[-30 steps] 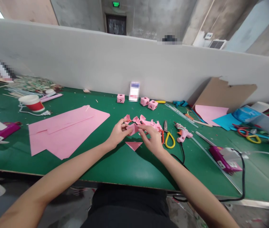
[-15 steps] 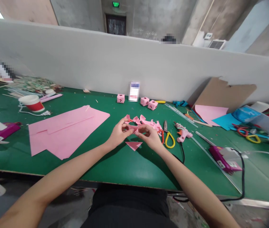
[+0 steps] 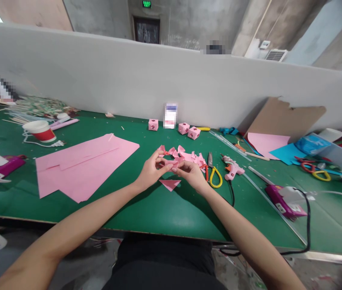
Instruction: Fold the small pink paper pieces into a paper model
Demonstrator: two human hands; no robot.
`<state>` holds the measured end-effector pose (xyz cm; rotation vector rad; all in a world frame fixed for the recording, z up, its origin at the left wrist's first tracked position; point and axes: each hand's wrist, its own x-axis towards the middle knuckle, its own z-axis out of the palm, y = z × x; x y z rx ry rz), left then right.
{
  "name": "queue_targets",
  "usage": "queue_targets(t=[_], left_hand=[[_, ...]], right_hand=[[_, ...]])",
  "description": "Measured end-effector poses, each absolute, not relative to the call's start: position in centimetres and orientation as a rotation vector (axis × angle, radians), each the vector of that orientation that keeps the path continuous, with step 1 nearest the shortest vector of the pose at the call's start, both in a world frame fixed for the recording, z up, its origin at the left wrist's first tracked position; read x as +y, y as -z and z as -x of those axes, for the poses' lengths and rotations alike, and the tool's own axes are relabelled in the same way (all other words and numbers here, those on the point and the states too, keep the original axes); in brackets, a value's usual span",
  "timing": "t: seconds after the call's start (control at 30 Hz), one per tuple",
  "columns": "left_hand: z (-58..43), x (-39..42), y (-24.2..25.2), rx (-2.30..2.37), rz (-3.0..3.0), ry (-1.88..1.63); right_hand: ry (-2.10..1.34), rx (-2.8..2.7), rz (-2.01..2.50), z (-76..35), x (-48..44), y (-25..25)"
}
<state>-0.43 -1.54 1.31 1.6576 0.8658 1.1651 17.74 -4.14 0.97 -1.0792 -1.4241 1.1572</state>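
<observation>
Between my hands is a small folded pink paper piece (image 3: 172, 164), partly hidden by fingers. My left hand (image 3: 153, 170) pinches its left side, and my right hand (image 3: 190, 173) pinches its right side. A pink paper triangle (image 3: 170, 185) lies on the green table just below them. Behind the hands are small curled and cut pink paper pieces (image 3: 186, 155). Farther back stand a pink paper cube with cut openings (image 3: 153, 125) and two similar cubes (image 3: 189, 131) to its right.
Large pink sheets (image 3: 83, 167) lie left, near a paper cup (image 3: 40, 132). Yellow-handled scissors (image 3: 215, 176), a pink glue gun (image 3: 234, 169) with a black cable and a purple power strip (image 3: 282, 201) are on the right. A grey partition (image 3: 98, 72) stands behind.
The fingers have shifted slightly on the folded pink piece, which now looks flatter between them. Other things on the table have not moved.
</observation>
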Motion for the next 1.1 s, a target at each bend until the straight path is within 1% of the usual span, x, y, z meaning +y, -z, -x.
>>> queue_targets(t=[0.2, 0.5, 0.97, 1.1], left_hand=[[0.38, -1.54, -1.29, 0.862, -1.611, -1.159], [0.44, -1.16, -1.12, 0.851, -1.622, -1.141], [0.44, -1.07, -1.21, 0.876, -1.609, -1.12], [0.42, -1.11, -1.24, 0.888, -1.606, -1.114]], right_hand=[[-1.233, -1.378, 1.093, -17.61, -4.25, -1.07], [-1.242, -1.44, 1.131, -17.86, -4.35, -1.37], [-1.091, -1.421, 1.142, -18.06, -3.95, -1.36], [-1.102, -1.413, 1.14, -18.06, -3.99, -1.48]])
